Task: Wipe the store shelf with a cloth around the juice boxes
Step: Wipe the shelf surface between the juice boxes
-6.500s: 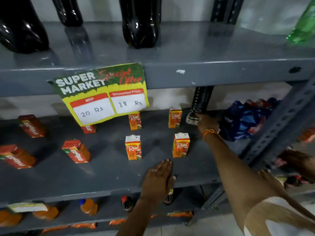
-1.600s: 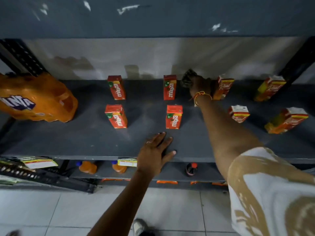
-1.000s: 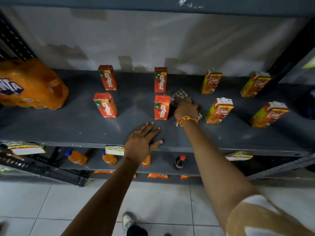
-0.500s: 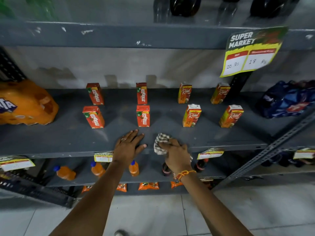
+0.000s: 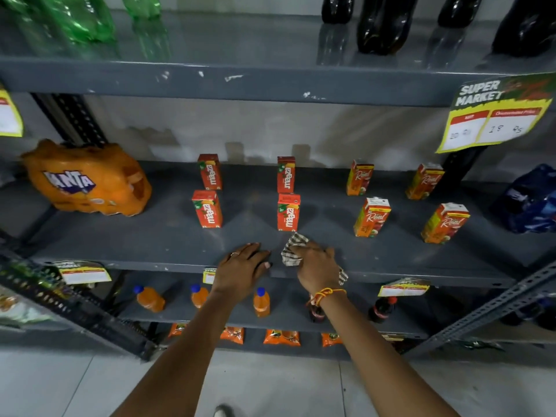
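The grey metal shelf [image 5: 144,236] carries several upright juice boxes: red Maaza boxes [image 5: 288,212] in the middle and orange Real boxes [image 5: 372,218] to the right. My right hand [image 5: 316,266] presses a checked cloth [image 5: 293,248] onto the shelf's front part, just below the front middle Maaza box. My left hand [image 5: 242,266] lies flat on the shelf's front edge, fingers spread, a hand's width left of the cloth. Part of the cloth is hidden under my right hand.
An orange Fanta pack [image 5: 87,180] lies at the shelf's left, a blue pack [image 5: 532,200] at its right. A yellow price sign [image 5: 496,115] hangs from the upper shelf. Small orange bottles [image 5: 261,302] and dark bottles stand on the shelf below. Slanted metal struts flank both sides.
My right hand with the cloth has come from the back of the shelf, between the boxes, to the front edge. My left hand has stayed flat on the edge. The camera has pulled back.
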The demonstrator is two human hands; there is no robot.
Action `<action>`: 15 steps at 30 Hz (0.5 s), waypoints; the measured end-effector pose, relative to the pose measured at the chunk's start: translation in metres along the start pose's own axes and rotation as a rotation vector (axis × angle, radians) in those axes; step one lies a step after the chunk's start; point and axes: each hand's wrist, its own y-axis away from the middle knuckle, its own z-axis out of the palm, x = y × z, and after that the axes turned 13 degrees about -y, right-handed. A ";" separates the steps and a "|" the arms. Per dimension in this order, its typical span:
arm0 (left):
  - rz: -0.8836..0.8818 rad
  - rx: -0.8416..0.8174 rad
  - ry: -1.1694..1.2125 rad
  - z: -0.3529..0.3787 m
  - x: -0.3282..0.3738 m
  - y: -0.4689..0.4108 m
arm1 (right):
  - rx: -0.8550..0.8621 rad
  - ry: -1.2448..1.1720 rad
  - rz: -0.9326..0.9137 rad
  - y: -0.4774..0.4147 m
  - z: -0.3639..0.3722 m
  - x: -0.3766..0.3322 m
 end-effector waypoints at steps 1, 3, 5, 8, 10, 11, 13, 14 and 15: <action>-0.008 0.028 0.005 -0.002 -0.011 0.005 | -0.013 0.001 0.009 -0.003 0.007 -0.008; -0.006 0.108 0.015 -0.007 -0.034 0.016 | -0.030 0.004 0.002 -0.005 0.019 -0.024; 0.001 0.161 0.012 -0.014 -0.058 0.026 | -0.049 0.003 -0.028 -0.003 0.030 -0.039; 0.008 0.186 0.008 -0.017 -0.096 0.031 | -0.017 -0.157 -0.117 -0.001 0.038 -0.062; 0.050 0.188 0.044 -0.015 -0.121 0.027 | 0.088 -0.352 -0.105 -0.011 0.036 -0.086; 0.090 0.190 0.074 -0.013 -0.132 0.024 | 0.178 -0.411 -0.089 -0.025 0.033 -0.099; 0.190 0.182 0.139 -0.008 -0.152 0.015 | 0.364 -0.452 -0.044 -0.066 0.024 -0.123; 0.229 0.180 0.176 -0.005 -0.160 0.009 | 0.428 -0.435 -0.010 -0.090 0.019 -0.136; 0.255 0.182 0.213 -0.002 -0.166 0.004 | 0.471 -0.407 0.013 -0.118 0.015 -0.143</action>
